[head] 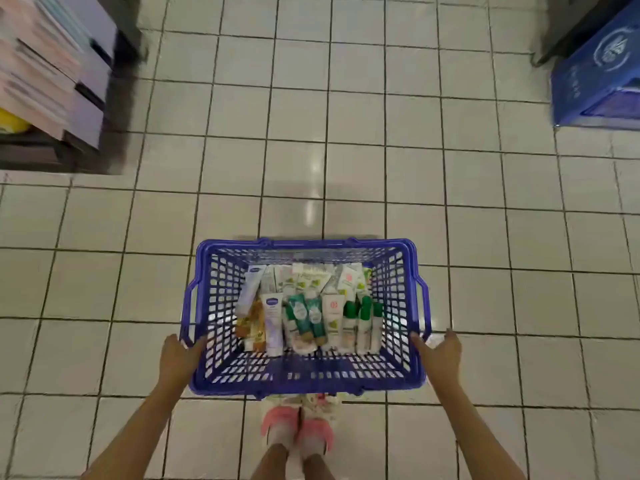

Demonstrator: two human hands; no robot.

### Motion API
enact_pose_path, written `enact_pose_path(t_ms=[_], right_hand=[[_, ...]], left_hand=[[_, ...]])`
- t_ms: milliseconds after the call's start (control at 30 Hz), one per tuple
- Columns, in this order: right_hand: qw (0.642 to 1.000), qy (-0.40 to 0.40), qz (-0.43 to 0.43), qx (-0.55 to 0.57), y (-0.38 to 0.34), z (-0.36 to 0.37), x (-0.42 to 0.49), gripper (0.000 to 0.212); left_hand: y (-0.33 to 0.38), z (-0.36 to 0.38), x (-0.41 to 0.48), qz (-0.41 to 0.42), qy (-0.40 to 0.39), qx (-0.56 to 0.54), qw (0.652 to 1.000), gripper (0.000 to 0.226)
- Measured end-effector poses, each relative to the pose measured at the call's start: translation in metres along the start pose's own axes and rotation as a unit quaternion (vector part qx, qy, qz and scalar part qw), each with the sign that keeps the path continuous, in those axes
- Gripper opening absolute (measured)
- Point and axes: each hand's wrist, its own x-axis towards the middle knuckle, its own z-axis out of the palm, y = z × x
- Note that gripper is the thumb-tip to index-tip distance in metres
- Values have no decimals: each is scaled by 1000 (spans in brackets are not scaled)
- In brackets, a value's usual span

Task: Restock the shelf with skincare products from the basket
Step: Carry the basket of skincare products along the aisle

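A blue plastic basket (304,381) is in front of me over the white tiled floor, seen from above. Inside it lie several skincare tubes and boxes (308,313): white, green-capped, teal and orange ones. My left hand (180,358) grips the basket's left rim near its near corner. On the opposite side my right hand (441,351) grips the right rim, thumb inside the edge. Both forearms reach in from the bottom of the view.
A shelf unit (52,81) with pink and white boxes stands at the upper left. A blue box (595,74) sits on the floor at the upper right beside a dark fixture. My feet in pink slippers (298,431) are just below the basket.
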Motion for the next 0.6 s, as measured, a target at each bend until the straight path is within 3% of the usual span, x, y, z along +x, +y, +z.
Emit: enact_pose_path(t_ms=[67,200,367,600], right_hand=[[1000,3,9,20,0,13,24,74],[999,-18,29,27,-1,36,66,47],[999,-16,13,-26,1,50,97,37],[996,-57,71,6,-6,31,88,28]], left_hand=[[1,14,19,17,16,20,1000,32],[-1,31,53,-37,85,6,996,66],[-8,37,84,-17,42,-13,999,34],[-4,21,71,-74,18,-65,995,33]])
